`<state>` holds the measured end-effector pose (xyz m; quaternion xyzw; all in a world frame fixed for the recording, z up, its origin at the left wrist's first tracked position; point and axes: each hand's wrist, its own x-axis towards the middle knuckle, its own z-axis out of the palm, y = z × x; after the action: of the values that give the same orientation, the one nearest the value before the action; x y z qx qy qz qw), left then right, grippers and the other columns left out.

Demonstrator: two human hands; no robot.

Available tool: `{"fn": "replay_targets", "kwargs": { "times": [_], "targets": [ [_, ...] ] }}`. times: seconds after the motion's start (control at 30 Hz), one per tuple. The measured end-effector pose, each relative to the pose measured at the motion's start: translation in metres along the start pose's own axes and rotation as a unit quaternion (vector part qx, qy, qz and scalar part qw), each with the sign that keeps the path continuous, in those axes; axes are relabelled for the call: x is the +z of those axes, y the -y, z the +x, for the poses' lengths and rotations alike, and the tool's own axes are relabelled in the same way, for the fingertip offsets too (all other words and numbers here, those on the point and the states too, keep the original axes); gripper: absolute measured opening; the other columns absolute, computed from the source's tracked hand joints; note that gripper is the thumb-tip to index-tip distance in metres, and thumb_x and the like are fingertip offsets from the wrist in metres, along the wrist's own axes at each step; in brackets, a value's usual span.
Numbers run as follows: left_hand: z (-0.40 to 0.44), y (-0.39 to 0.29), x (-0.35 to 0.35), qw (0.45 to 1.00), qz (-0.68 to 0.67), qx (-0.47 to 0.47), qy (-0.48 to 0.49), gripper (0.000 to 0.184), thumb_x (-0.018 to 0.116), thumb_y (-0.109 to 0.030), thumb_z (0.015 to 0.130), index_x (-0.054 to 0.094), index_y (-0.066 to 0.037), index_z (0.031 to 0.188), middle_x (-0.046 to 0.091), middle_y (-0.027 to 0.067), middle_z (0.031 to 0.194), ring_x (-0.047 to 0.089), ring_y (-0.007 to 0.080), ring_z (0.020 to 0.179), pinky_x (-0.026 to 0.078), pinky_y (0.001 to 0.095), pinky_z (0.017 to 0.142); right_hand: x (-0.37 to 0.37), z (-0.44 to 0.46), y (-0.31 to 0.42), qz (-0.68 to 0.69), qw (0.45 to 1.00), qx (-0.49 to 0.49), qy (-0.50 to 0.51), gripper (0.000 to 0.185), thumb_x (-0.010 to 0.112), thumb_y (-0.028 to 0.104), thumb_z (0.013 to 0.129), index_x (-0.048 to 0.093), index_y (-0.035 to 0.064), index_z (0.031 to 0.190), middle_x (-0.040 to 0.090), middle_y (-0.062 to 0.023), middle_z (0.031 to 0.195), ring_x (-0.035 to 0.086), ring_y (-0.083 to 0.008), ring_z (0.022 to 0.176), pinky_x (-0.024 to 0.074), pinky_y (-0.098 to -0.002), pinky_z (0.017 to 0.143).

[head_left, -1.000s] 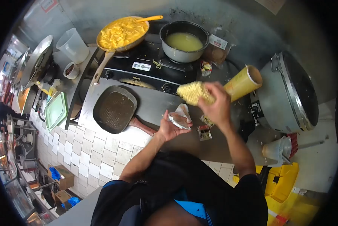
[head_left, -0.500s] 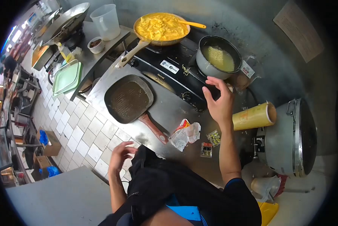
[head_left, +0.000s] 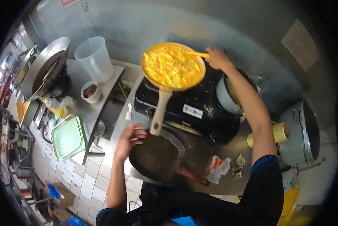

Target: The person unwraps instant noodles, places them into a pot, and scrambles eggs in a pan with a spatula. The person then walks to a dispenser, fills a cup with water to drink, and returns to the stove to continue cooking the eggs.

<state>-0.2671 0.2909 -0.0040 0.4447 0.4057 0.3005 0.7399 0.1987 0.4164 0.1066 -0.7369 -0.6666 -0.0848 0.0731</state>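
Observation:
A frying pan (head_left: 162, 107) full of chunky yellow food (head_left: 172, 66) sits on the black gas stove (head_left: 146, 94), its beige handle pointing toward me. My right hand (head_left: 217, 58) is closed around the end of a yellow-handled utensil (head_left: 199, 54); the utensil's head is hidden in the food. Fingers apart and holding nothing, my left hand (head_left: 130, 140) hovers left of the beige handle. Below that handle lies a dark square grill pan (head_left: 154, 154) with a reddish-brown handle (head_left: 193, 176). My right forearm partly covers a grey pot (head_left: 227, 97) on the stove's right side.
On the left table are a clear plastic pitcher (head_left: 95, 60), a white cup (head_left: 94, 97) with dark contents, a green tray (head_left: 69, 137) and a large wok (head_left: 44, 67). Crumpled packaging (head_left: 218, 169), small sachets (head_left: 240, 161), a yellow roll (head_left: 276, 132) and a large lidded cooker (head_left: 295, 141) are to the right.
My right hand has moved up from beside the grey pot and taken hold of the yellow utensil. My left hand has come forward toward the frying pan's handle. The view has shifted.

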Motion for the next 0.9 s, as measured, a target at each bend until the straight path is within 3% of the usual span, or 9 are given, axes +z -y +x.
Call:
{"fn": "replay_targets", "kwargs": {
  "times": [0.2,0.23,0.27,0.33,0.37,0.47,0.5,0.7,0.9],
  "targets": [
    [0.077,-0.019,0.058,0.898,-0.286,-0.184,0.280,0.060,0.033,-0.051,0.098,0.041,-0.002,0.131,0.061,0.0202,0.113,0.061,0.0302,0.102,0.049,0.0440,0.092,0.006,0.023,0.024,-0.090,0.986,0.023,0.136,0.025,0.056,0.028,0.091,0.062,0.0066,0.103,0.066,-0.0187,0.097,0.062,-0.0379,0.093,0.0504,-0.0473,0.079],
    [0.077,-0.034,0.073,0.909,-0.292,-0.203,0.217,0.051,0.035,-0.045,0.100,0.042,-0.003,0.128,0.062,0.0123,0.094,0.062,0.0216,0.078,0.053,0.0340,0.071,-0.013,0.018,0.038,-0.126,0.985,-0.001,0.121,0.024,0.053,0.027,0.093,0.064,0.0073,0.101,0.067,-0.0177,0.092,0.064,-0.0375,0.089,0.0511,-0.0471,0.077],
    [0.088,-0.028,0.070,0.905,-0.297,-0.211,0.220,0.051,0.035,-0.045,0.100,0.042,-0.003,0.128,0.062,0.0123,0.094,0.062,0.0216,0.078,0.053,0.0340,0.071,-0.026,0.017,0.042,-0.129,0.983,0.003,0.130,0.024,0.053,0.027,0.093,0.064,0.0073,0.101,0.067,-0.0177,0.092,0.064,-0.0375,0.089,0.0511,-0.0471,0.077],
    [0.098,-0.032,0.069,0.852,-0.383,-0.192,0.300,0.038,0.041,-0.036,0.101,0.045,-0.004,0.121,0.050,0.0028,0.073,0.045,0.0107,0.054,0.041,0.0246,0.048,-0.046,0.012,0.044,-0.212,0.975,-0.056,0.039,0.023,0.046,0.020,0.094,0.065,0.0086,0.101,0.067,-0.0161,0.084,0.065,-0.0355,0.081,0.0524,-0.0456,0.071],
    [0.093,-0.032,0.075,0.902,-0.324,-0.195,0.209,0.026,0.042,-0.029,0.101,0.046,-0.005,0.111,0.034,-0.0024,0.065,0.025,0.0055,0.048,0.023,0.0209,0.041,-0.049,0.012,0.045,-0.262,0.962,-0.067,0.047,0.024,0.044,0.014,0.092,0.067,0.0091,0.100,0.067,-0.0151,0.081,0.066,-0.0322,0.079,0.0535,-0.0434,0.069],
    [0.092,-0.029,0.079,0.919,-0.298,-0.191,0.174,0.023,0.043,-0.029,0.101,0.044,-0.006,0.104,0.036,-0.0023,0.065,0.028,0.0052,0.047,0.024,0.0204,0.040,-0.044,0.002,0.044,-0.313,0.938,-0.092,0.114,0.037,0.048,0.009,0.086,0.062,0.0122,0.120,0.067,-0.0132,0.079,0.067,-0.0306,0.077,0.0531,-0.0426,0.068],
    [0.093,-0.030,0.080,0.920,-0.298,-0.190,0.169,0.022,0.043,-0.029,0.101,0.042,-0.007,0.100,0.036,-0.0025,0.065,0.028,0.0049,0.047,0.023,0.0201,0.039,-0.046,-0.005,0.051,-0.303,0.943,-0.078,0.113,0.024,0.048,0.013,0.087,0.070,0.0086,0.096,0.067,-0.0147,0.079,0.067,-0.0304,0.079,0.0545,-0.0419,0.070],
    [0.093,-0.028,0.080,0.926,-0.289,-0.189,0.151,0.023,0.045,-0.030,0.100,0.044,-0.007,0.100,0.035,-0.0025,0.065,0.027,0.0049,0.046,0.023,0.0202,0.038,-0.068,-0.034,0.075,-0.250,0.925,0.017,0.286,0.016,0.056,0.011,0.079,0.071,0.0042,0.083,0.068,-0.0171,0.081,0.067,-0.0327,0.079,0.0543,-0.0407,0.068],
    [0.095,-0.029,0.078,0.928,-0.278,-0.190,0.157,0.024,0.045,-0.031,0.100,0.043,-0.007,0.098,0.034,-0.0025,0.064,0.026,0.0051,0.045,0.023,0.0209,0.038,-0.076,-0.037,0.110,-0.097,0.904,-0.030,0.415,0.019,0.059,0.017,0.085,0.068,0.0004,0.086,0.063,-0.0178,0.070,0.066,-0.0327,0.074,0.0507,-0.0421,0.068]
  ]
}}
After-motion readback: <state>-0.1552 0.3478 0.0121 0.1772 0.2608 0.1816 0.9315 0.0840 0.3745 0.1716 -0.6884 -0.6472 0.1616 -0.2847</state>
